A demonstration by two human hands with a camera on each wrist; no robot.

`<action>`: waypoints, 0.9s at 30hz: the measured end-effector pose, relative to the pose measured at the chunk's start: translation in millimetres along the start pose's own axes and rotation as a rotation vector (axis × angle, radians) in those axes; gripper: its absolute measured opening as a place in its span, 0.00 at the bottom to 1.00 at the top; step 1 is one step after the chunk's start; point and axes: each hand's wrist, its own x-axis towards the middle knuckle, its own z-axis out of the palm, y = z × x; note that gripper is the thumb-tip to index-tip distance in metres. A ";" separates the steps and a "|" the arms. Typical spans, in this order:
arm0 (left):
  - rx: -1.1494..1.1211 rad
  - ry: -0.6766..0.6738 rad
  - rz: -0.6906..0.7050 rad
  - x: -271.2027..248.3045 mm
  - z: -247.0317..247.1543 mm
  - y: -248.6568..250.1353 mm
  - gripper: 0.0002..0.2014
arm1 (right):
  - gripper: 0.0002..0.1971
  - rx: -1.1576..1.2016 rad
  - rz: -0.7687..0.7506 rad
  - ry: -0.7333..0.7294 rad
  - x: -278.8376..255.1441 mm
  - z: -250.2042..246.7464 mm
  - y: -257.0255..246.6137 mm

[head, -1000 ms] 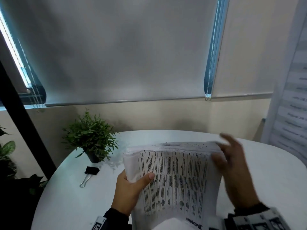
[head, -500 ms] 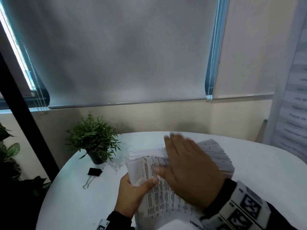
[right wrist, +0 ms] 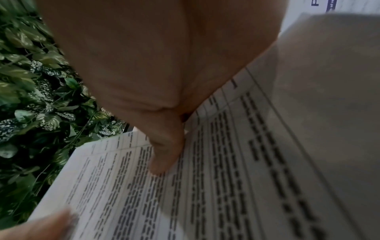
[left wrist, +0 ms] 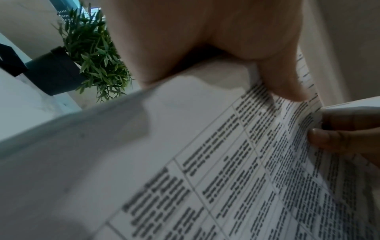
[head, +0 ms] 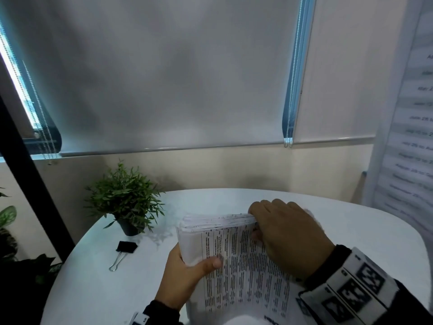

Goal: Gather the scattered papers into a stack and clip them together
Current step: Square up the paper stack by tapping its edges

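A thick stack of papers (head: 236, 261), thin white sheets printed with ruled tables of dark text, stands tilted above the near part of the round white table (head: 351, 231): the left hand (head: 185, 275) clamps its left edge with the thumb curled over the front sheet, and the right hand (head: 285, 240) grips its top right corner, fingers curled over the ragged upper edge and thumb on the printed face. Farther left on the smooth tabletop lies a black binder clip (head: 125, 248) with wire handles; beyond it a dark pot holds a leafy green plant (head: 125, 200), before a beige wall and grey roller blinds (head: 164, 78)
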 end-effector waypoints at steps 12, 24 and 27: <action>-0.031 0.114 0.018 5.7 4.1 -1.6 0.21 | 0.24 1.243 0.475 -0.018 -46.6 19.5 68.6; 0.027 0.415 0.029 -9.7 45.1 7.6 0.10 | 0.10 0.972 0.654 0.489 -54.4 55.7 -14.1; 0.071 0.390 0.003 -13.9 41.9 2.6 0.13 | 0.13 1.027 0.746 0.445 -60.8 65.8 -10.5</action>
